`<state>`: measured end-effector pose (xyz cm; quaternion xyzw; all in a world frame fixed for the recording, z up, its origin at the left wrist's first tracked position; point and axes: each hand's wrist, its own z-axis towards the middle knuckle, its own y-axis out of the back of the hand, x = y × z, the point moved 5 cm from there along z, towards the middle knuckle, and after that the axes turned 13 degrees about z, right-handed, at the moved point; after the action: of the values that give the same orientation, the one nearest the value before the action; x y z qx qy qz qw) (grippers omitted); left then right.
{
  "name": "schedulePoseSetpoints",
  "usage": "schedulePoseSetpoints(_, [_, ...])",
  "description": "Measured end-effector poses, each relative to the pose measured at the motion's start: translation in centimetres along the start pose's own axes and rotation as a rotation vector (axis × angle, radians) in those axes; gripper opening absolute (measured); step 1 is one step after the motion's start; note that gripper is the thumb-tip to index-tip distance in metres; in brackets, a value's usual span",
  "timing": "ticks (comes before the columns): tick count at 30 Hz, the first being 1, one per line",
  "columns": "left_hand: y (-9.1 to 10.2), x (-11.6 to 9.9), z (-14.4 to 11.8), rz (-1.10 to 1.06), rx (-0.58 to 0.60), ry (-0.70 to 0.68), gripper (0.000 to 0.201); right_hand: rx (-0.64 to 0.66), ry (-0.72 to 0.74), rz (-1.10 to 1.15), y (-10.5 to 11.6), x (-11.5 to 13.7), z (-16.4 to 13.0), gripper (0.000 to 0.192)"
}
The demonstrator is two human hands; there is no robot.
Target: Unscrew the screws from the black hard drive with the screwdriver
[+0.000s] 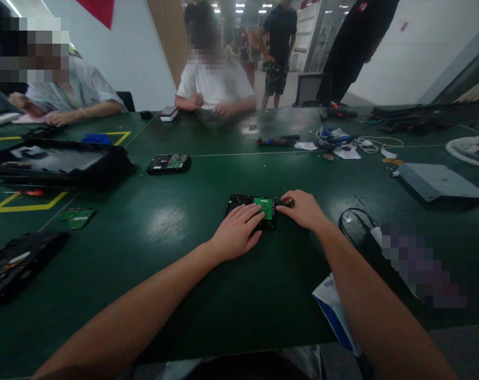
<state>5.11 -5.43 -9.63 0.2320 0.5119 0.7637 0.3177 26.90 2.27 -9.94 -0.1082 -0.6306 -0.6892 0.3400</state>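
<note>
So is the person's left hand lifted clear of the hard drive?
No, the left hand lies flat on the hard drive, fingers beside its green circuit board.

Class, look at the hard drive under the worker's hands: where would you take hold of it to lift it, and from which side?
Probably best to grip the hard drive by its two long black edges, coming from above. It lies flat on the table with the green board facing up, so keep fingers off that. The left hand rests on its near side; the right hand is at its right end.

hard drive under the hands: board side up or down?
Board side up. The green circuit board faces the camera on the black hard drive, lying flat under the left hand.
</note>
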Motion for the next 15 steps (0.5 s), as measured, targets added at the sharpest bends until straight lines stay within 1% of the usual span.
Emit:
schedulePoseSetpoints(4, [-0.1,0.1,0.0,-0.001,-0.01,0.003,0.051,-0.032,-0.005,-0.065,-0.2,0.0,0.1,0.015])
schedulePoseSetpoints(6, [-0.1,0.1,0.0,0.0,-0.008,0.002,0.051,-0.053,-0.019,-0.104,-0.1,-0.1,0.3,0.014])
schedulePoseSetpoints(11, [0.0,0.0,0.0,0.006,-0.005,0.007,0.051,-0.116,-0.016,-0.141,0.0,0.1,0.4,0.02])
schedulePoseSetpoints(13, [0.0,0.0,0.0,0.011,0.001,0.009,0.05,-0.109,0.003,-0.156,-0.3,0.6,0.4,0.025])
schedulePoseSetpoints(15, [0.0,0.0,0.0,0.013,0.004,0.01,0.05,-0.072,0.016,-0.169,-0.7,1.2,0.5,0.026])
